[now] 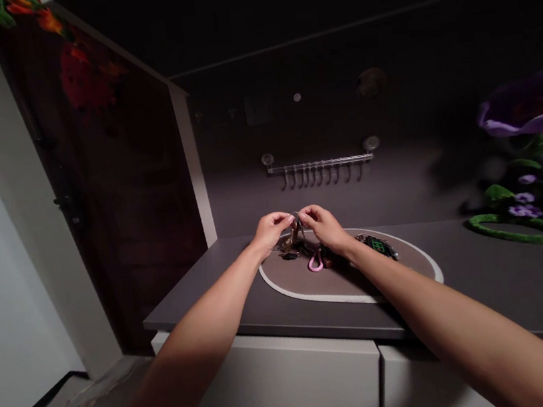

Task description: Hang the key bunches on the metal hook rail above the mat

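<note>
My left hand (272, 229) and my right hand (323, 224) meet above an oval brown mat (293, 288) with a white rim. Fingers of both are pinched on a small key ring (296, 215), one hand on each side of it. From the ring hangs a bunch of keys (291, 238), brassy and dark, low over the mat. A pink cord loop (315, 262) lies below my right hand. Beside my right wrist, a dark item with green markings (378, 244) rests on the mat, partly behind the forearm.
A clear rail with hooks (320, 164) is fixed to the dark back wall. Purple artificial flowers (528, 107) with a green base ring (488, 232) stand on the grey counter (465, 284) at right. A dark door (134, 202) is at left, and a cabinet overhangs above.
</note>
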`<state>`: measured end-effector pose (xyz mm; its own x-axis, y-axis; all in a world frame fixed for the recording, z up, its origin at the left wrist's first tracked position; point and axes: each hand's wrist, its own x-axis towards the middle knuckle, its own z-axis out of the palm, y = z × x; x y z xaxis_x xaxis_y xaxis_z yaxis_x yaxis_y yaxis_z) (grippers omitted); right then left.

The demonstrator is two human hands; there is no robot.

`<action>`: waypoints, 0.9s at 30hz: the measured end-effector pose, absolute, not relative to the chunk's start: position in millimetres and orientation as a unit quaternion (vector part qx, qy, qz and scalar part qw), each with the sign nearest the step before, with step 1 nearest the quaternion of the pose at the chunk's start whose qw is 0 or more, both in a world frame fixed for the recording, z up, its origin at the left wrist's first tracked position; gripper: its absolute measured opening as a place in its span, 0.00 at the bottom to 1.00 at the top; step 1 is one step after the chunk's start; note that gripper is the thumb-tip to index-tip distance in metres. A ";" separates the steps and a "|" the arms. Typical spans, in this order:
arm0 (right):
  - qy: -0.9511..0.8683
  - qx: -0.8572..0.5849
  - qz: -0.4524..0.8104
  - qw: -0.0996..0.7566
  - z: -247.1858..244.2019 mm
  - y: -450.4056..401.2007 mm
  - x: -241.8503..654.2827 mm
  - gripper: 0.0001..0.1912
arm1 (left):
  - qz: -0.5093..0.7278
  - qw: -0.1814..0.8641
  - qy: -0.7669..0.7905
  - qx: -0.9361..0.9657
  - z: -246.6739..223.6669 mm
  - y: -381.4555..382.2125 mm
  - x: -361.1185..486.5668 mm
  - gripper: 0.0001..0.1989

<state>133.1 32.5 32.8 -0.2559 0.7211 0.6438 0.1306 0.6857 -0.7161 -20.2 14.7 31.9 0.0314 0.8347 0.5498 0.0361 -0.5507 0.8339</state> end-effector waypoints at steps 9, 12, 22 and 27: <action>-0.684 -0.287 0.368 0.560 35.3 24.5 122.0 0.13 | 0.646 0.349 0.333 0.591 35.0 11.3 -18.2 0.11; -0.661 -0.284 0.405 0.564 40.6 27.2 117.9 0.13 | 0.659 0.314 0.347 0.589 35.0 13.2 -19.6 0.11; -0.584 -0.305 0.425 0.620 88.5 62.8 95.8 0.05 | 0.570 0.027 0.512 0.642 23.6 29.6 -34.0 0.12; -0.521 -0.363 0.413 0.653 101.5 79.5 81.5 0.04 | 0.505 -0.055 0.555 0.658 24.5 24.7 -35.5 0.13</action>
<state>81.5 79.5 101.5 0.1152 0.9174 0.3810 -0.1612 0.3957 -0.9041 -35.5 24.7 24.5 -0.1279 0.6753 0.7264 0.7866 -0.3770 0.4890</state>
